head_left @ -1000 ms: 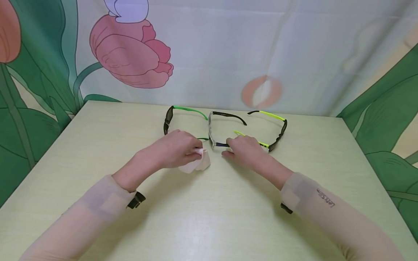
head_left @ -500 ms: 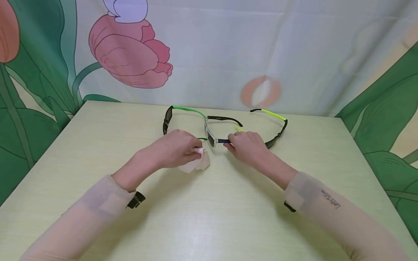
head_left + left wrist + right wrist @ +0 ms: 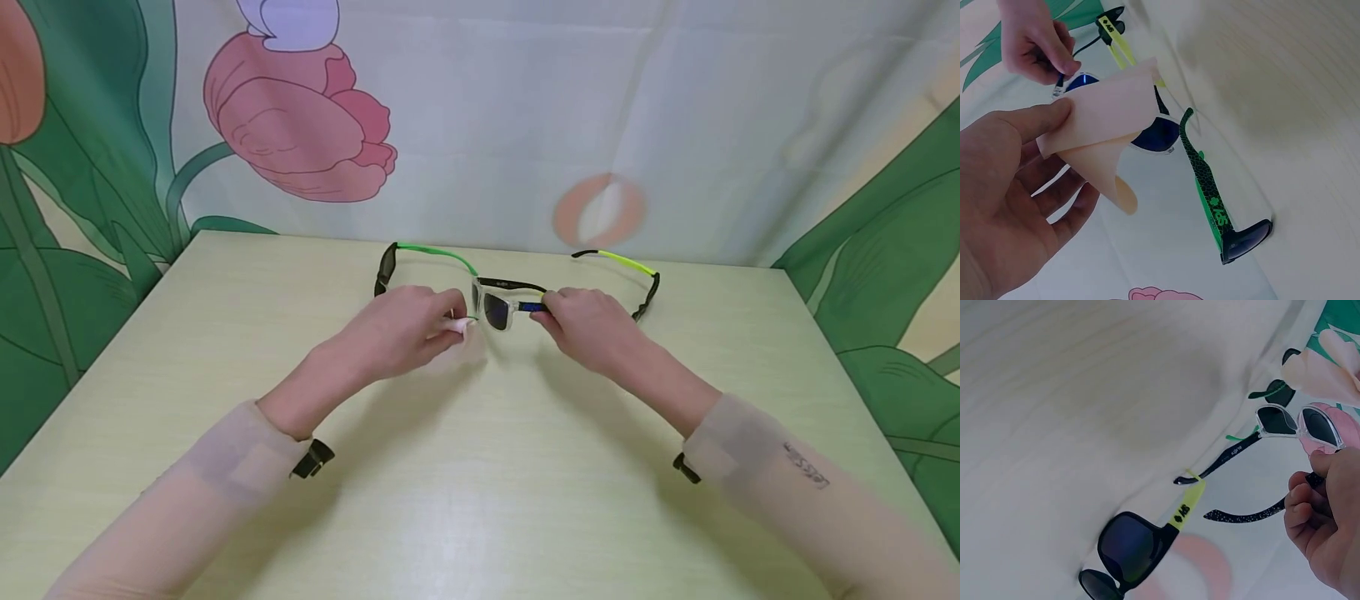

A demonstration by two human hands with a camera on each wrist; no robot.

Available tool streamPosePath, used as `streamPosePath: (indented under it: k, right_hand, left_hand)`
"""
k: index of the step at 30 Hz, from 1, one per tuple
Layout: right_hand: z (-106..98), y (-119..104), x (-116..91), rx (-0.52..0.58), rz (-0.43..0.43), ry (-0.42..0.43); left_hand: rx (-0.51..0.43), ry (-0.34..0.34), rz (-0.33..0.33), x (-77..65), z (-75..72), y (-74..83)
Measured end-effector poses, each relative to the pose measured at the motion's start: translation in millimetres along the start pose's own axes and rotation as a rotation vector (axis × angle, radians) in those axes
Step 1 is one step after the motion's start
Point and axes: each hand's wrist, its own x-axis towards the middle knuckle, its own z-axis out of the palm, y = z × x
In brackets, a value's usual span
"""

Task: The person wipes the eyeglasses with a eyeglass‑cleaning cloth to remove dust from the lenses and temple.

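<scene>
My left hand (image 3: 401,333) pinches a pale pinkish cloth (image 3: 1104,115) between thumb and fingers; one corner hangs curled below. Opposite it, my right hand (image 3: 596,329) grips one temple arm of a pair of clear-framed sunglasses (image 3: 497,312) with dark lenses. Their other black arm points away toward the back, as the right wrist view (image 3: 1277,420) shows. The cloth is close to the left side of this frame, with a small gap in the head view. Behind my left hand stand green-armed sunglasses (image 3: 386,268), partly hidden. Yellow-armed sunglasses (image 3: 648,292) lie behind my right hand, also partly covered.
A light wooden table (image 3: 465,500) lies under both hands. Along its back edge hangs a white curtain (image 3: 480,125) printed with flowers and leaves. The green-armed and yellow-armed sunglasses flank the held pair near that edge.
My right hand has lifted the clear-framed sunglasses and shifted right, turning their lenses more toward the head camera. My left hand has risen slightly with the cloth.
</scene>
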Motion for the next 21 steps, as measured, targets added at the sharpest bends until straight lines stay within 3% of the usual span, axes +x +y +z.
streamPosePath:
  k: [5, 14, 21]
  right_hand:
    - [-10.0, 2.9, -7.2, 0.037, -0.007, 0.03]
    - [-24.7, 12.8, -20.3, 0.08, -0.022, 0.109]
    - [-32.1, 17.1, -27.9, 0.11, -0.013, 0.124]
  left_hand:
    - [-0.012, 0.086, -0.015, 0.8, -0.7, 1.8]
    - [-0.005, 0.24, 0.021, 2.4, -0.8, 4.5]
    - [-0.043, 0.368, 0.051, 5.6, 0.4, 7.8]
